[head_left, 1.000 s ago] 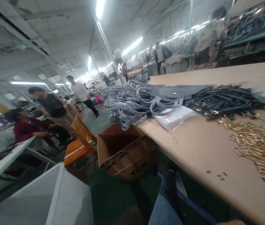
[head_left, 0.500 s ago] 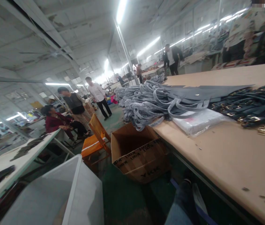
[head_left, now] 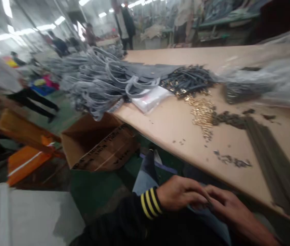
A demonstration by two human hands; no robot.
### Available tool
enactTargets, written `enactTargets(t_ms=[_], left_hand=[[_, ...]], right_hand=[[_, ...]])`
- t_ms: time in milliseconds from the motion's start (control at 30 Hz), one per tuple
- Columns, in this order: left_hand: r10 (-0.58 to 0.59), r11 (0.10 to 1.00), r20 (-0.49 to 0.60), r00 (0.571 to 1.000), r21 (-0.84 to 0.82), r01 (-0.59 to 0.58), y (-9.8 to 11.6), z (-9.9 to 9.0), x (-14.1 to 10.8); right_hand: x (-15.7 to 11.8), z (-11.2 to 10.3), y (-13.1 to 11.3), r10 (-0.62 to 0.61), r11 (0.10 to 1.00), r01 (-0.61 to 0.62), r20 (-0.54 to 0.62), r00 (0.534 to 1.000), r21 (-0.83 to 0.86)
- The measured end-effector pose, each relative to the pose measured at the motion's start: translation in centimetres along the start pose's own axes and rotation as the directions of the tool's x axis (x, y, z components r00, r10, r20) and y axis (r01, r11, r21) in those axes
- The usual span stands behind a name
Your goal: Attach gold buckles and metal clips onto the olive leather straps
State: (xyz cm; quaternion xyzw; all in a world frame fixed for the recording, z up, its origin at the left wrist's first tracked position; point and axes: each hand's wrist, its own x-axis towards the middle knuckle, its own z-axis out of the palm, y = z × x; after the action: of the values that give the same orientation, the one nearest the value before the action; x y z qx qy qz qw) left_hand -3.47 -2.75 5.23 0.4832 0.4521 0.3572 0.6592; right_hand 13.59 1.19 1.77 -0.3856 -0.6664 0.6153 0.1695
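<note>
My left hand [head_left: 179, 193], in a dark sleeve with yellow stripes, and my right hand [head_left: 228, 203] meet above my lap, just off the table's front edge. The fingers of both are curled and close together. Something thin and brownish shows between the fingertips, too blurred to name. On the table [head_left: 160, 126] near my hands lie small metal pieces [head_left: 233, 160], a heap of gold-coloured metal fittings [head_left: 202, 112], and long dark olive strips [head_left: 270, 153].
Grey straps [head_left: 93, 78] hang over the table's far left end. Below stands an open cardboard box [head_left: 104, 153]. An orange chair [head_left: 29, 160] and a white bin [head_left: 39, 215] are at left. Dark straps [head_left: 188, 80], a plastic packet [head_left: 151, 99] and plastic bags [head_left: 270, 82] lie on the table. People stand farther back.
My view has swung right and down toward the table. Both hands now show together above my lap; earlier only a blurred bit of skin showed at the white bin.
</note>
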Motion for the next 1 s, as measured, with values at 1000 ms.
enactTargets(t_ms=[1000], left_hand=[[-0.231, 0.962, 0.003, 0.973, -0.149, 0.229, -1.1, -0.8, 0.9]], right_hand=[[0.7, 0.4, -0.2, 0.026, 0.995, -0.031, -0.059, 0.998, -0.096]])
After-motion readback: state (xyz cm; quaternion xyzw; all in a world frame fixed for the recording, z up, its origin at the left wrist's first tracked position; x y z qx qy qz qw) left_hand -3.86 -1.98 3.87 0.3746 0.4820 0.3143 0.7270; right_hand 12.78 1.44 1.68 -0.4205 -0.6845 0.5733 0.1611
